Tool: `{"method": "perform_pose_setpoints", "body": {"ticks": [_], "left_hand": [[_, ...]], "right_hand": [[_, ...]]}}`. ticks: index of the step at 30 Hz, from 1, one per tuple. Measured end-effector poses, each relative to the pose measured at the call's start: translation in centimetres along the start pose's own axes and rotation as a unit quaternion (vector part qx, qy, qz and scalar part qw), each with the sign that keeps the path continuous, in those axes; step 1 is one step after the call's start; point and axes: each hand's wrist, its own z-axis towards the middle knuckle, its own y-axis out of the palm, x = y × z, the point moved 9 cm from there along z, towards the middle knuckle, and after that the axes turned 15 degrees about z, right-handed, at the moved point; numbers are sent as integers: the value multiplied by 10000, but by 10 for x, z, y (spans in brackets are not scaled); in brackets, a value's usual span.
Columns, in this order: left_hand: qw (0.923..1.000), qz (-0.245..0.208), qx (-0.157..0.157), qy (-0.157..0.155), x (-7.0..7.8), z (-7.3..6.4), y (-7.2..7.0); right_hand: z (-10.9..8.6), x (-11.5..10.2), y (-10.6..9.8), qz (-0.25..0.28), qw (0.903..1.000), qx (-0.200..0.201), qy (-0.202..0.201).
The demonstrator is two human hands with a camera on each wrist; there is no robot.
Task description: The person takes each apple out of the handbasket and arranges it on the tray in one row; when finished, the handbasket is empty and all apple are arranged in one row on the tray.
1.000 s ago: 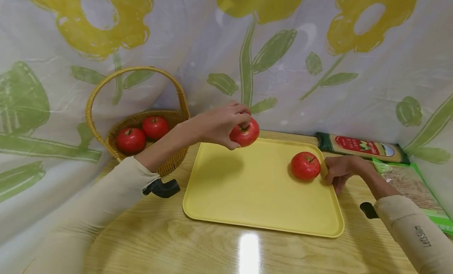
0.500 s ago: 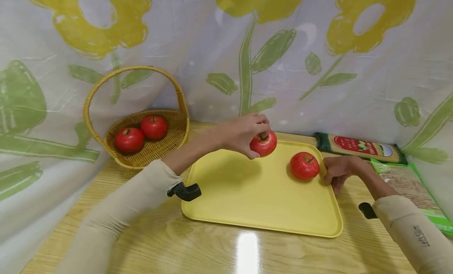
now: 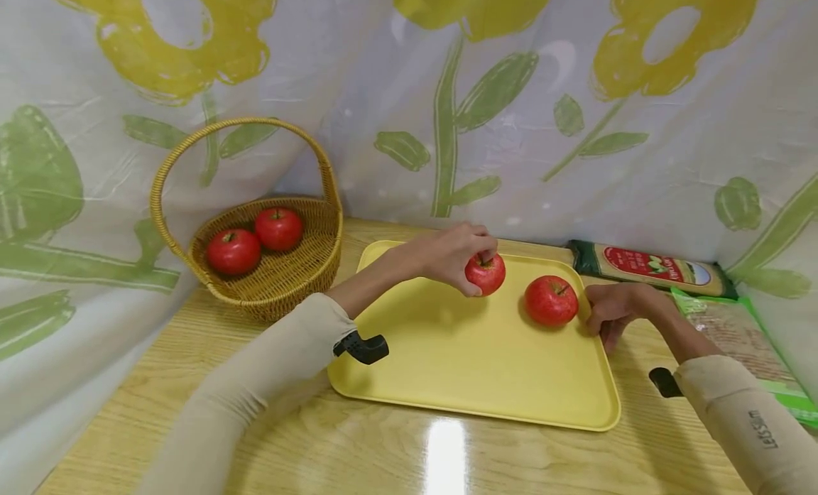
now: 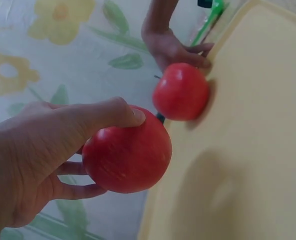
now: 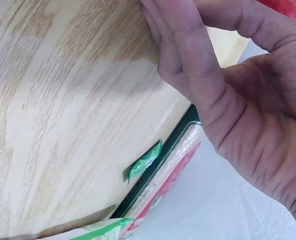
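Note:
My left hand [image 3: 452, 257] grips a red apple [image 3: 488, 278] from above, fingers and thumb around its sides, over the yellow tray [image 3: 473, 371]. In the left wrist view this apple [image 4: 130, 157] hangs over the tray's far edge, and its shadow falls on the tray. A second apple [image 3: 551, 301] sits on the tray near the right rim. Just beside it, my right hand [image 3: 615, 309] pinches that rim. Up close in the right wrist view, the fingers of the right hand [image 5: 247, 95] are bent, their tips mostly hidden.
A wicker basket [image 3: 294, 292] with a tall handle stands left of the tray, two red apples [image 3: 233, 252] inside. At the back right lie a green-ended package [image 3: 652, 266] and a clear bag with green edges [image 3: 735, 335]. A flowered curtain [image 3: 358, 111] hangs behind the table.
My left hand has carried the apple rightward and lower, from the tray's back left toward the apple on the tray. The right hand stays at the rim.

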Motion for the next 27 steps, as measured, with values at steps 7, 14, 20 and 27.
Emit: {"method": "perform_pose_setpoints", "body": {"ticks": [7, 14, 20, 27], "left_hand": [[9988, -356, -234, -227, -12, 10, 32], [9969, -591, -401, -328, -11, 17, 49], [9966, -555, -509, -343, -5, 19, 57], [9954, -621, -583, -438, -2, 16, 57]], "right_hand": [[1, 0, -1, 21, 10000, 57, 40], [1, 2, -1, 68, 9999, 65, 90], [0, 3, -1, 59, 9998, 89, 171], [1, 2, -1, 27, 9999, 66, 132]]}}
